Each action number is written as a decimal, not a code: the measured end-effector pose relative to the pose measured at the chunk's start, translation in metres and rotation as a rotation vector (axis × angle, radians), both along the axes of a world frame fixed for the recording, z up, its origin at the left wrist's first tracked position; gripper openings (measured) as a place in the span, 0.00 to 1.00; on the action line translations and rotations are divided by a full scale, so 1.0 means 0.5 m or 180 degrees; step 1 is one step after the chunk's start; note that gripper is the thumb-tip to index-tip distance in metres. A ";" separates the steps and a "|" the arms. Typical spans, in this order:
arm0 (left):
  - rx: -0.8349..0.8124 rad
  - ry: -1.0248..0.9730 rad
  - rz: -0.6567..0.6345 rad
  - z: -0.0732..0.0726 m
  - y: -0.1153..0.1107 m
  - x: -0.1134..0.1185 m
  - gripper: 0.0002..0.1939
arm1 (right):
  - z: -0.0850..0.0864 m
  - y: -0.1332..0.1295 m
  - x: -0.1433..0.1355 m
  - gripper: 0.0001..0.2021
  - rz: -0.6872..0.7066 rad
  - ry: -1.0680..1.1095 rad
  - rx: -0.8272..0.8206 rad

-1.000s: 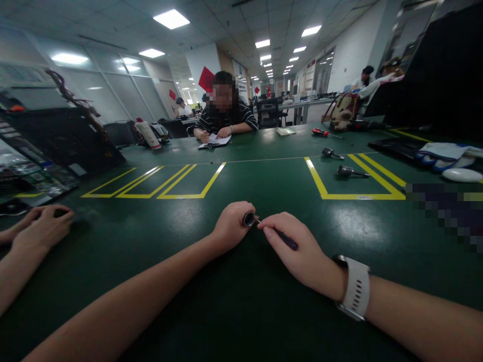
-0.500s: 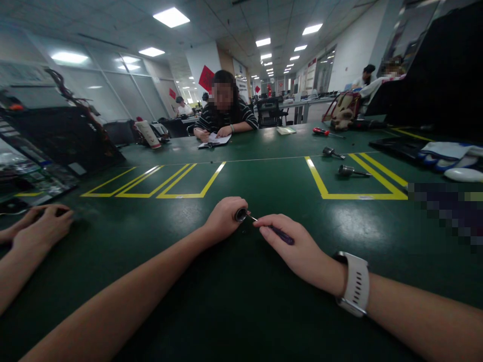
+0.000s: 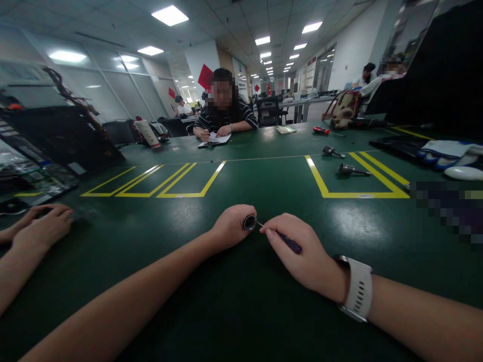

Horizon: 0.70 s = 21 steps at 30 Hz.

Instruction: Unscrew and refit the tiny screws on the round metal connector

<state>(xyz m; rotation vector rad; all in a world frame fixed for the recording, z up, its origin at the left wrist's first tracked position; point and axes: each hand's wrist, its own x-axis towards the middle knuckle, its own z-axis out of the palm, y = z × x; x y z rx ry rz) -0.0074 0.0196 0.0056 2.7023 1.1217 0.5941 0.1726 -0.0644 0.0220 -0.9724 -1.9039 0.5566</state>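
- Your left hand (image 3: pixel 232 227) is curled around a hollow metal cylinder (image 3: pixel 249 222); only its mouth shows beyond the fingers.
- Your right hand (image 3: pixel 311 251) pinches a thin dark-handled tool (image 3: pixel 293 245) between the fingertips; its tip, near the mouth, is hard to see.

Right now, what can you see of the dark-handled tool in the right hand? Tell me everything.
The dark-handled tool looks like a slim screwdriver: purplish-dark, perhaps plastic handle, thin metallic-looking shaft. It slants, handle end low, shaft pointing up and left in the picture toward the round metal-looking part in the left hand. The right hand grips it, hiding its middle. Whether its tip touches the part is too small to tell.
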 end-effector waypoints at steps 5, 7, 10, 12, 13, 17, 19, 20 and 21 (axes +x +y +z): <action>0.0096 0.0017 -0.0178 0.000 0.000 -0.001 0.04 | -0.004 0.007 0.001 0.12 0.0091 0.0180 -0.0409; 0.0092 0.0006 -0.0224 0.002 0.000 -0.002 0.04 | -0.006 0.016 0.003 0.12 0.0229 0.0551 -0.0860; 0.0027 -0.0061 -0.0124 0.003 0.001 -0.002 0.04 | -0.007 0.028 0.008 0.13 0.0296 0.1115 -0.1375; 0.0005 -0.0101 -0.0049 0.002 0.003 -0.001 0.04 | -0.006 0.028 0.010 0.12 0.0247 0.1191 -0.1325; 0.0011 -0.0107 -0.0034 0.001 0.004 -0.001 0.04 | -0.006 0.026 0.009 0.12 0.0226 0.1118 -0.1182; 0.0131 -0.0124 -0.0057 -0.003 0.005 -0.001 0.04 | -0.006 0.011 0.002 0.10 0.0148 0.0475 -0.0432; 0.0170 -0.0149 -0.0103 -0.003 0.004 -0.001 0.05 | -0.006 0.008 0.000 0.10 0.0098 0.0363 -0.0364; 0.0172 -0.0145 -0.0133 -0.003 0.003 -0.001 0.05 | -0.007 0.010 0.000 0.10 0.0104 0.0420 -0.0468; 0.0170 -0.0139 -0.0159 -0.002 0.001 -0.002 0.05 | -0.007 0.013 0.001 0.10 0.0131 0.0540 -0.0636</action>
